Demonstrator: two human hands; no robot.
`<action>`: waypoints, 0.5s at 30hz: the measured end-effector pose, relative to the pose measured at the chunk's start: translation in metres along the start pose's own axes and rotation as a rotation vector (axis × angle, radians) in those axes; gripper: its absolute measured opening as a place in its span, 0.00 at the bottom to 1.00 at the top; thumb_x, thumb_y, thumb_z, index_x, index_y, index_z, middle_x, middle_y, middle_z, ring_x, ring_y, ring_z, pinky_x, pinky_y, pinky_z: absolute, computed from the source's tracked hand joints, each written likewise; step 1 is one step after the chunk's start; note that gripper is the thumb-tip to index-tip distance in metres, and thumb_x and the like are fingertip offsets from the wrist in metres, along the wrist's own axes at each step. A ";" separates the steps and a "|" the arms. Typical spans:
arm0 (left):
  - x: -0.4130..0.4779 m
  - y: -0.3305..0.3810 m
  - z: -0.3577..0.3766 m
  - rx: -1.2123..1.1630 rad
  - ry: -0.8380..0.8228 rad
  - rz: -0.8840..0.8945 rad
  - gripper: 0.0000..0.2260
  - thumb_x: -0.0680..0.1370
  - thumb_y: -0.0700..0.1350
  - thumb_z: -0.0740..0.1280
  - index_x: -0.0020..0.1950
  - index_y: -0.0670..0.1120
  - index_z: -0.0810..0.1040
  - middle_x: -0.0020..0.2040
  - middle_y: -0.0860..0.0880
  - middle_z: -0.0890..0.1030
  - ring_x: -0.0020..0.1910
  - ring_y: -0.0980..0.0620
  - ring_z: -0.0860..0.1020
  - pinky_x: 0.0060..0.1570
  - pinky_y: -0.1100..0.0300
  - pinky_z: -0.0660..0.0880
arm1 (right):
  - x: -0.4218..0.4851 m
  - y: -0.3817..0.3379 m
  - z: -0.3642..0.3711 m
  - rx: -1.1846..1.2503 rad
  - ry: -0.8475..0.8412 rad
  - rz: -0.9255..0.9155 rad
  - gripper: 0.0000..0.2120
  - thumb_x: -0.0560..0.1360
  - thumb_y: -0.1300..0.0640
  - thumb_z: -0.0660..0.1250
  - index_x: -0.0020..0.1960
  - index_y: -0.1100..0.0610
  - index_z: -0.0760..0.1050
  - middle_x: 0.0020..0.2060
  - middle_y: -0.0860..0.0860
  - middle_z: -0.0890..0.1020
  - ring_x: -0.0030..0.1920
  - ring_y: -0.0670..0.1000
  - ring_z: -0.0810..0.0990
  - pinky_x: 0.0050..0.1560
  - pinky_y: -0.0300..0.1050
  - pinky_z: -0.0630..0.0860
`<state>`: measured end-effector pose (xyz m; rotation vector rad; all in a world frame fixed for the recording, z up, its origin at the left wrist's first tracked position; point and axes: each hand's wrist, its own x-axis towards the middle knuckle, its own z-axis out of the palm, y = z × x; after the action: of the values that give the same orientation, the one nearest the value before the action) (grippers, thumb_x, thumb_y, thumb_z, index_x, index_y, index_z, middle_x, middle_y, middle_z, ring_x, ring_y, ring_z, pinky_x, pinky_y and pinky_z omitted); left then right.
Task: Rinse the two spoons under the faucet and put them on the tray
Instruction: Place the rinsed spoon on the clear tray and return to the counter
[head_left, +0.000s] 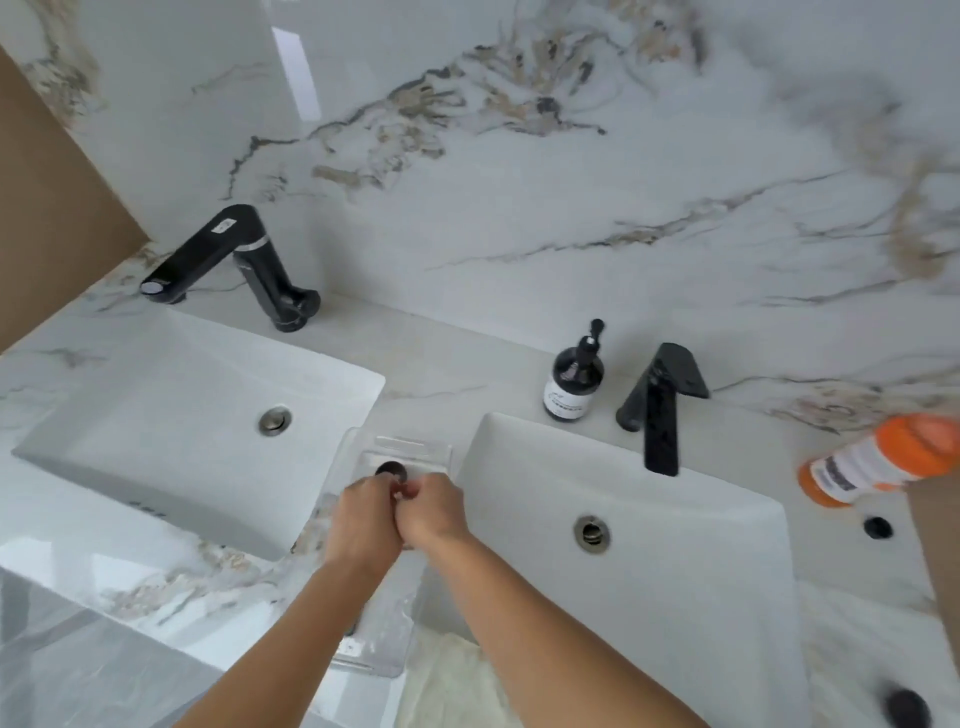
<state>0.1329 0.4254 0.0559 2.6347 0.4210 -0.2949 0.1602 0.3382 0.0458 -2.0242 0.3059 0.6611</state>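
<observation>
No lettering can be read. Beyond the hands (400, 512) and to their right, the dark pump bottle (574, 379) carries a white label with blurred print. Far right of them, the orange bottle (883, 457) lies with a white label, its text also illegible.

Both hands, left hand (363, 512) and right hand (434, 512), meet over the clear tray (410, 449) between two sinks, pinching dark spoons (392, 470).
</observation>
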 end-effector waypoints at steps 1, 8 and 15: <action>-0.002 0.015 0.004 -0.056 0.023 0.044 0.11 0.69 0.37 0.69 0.49 0.46 0.82 0.47 0.45 0.85 0.47 0.44 0.82 0.42 0.56 0.74 | -0.006 0.004 -0.018 0.034 0.036 -0.016 0.12 0.73 0.59 0.62 0.48 0.59 0.84 0.47 0.58 0.86 0.50 0.58 0.85 0.52 0.48 0.82; -0.050 0.148 0.087 -0.065 -0.193 0.341 0.14 0.74 0.38 0.64 0.57 0.47 0.82 0.50 0.49 0.85 0.50 0.46 0.82 0.46 0.59 0.75 | -0.069 0.126 -0.168 0.097 0.307 0.082 0.10 0.75 0.60 0.62 0.49 0.58 0.82 0.47 0.55 0.86 0.49 0.57 0.85 0.54 0.49 0.81; -0.143 0.260 0.179 0.178 -0.430 0.690 0.18 0.76 0.40 0.61 0.62 0.53 0.78 0.57 0.51 0.81 0.56 0.47 0.80 0.52 0.55 0.77 | -0.170 0.266 -0.280 -0.117 0.596 0.288 0.12 0.75 0.60 0.63 0.57 0.58 0.80 0.54 0.53 0.84 0.56 0.54 0.81 0.58 0.43 0.77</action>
<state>0.0644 0.0857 0.0430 2.5900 -0.6662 -0.6595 -0.0113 -0.0470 0.0630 -2.2799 0.9397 0.2298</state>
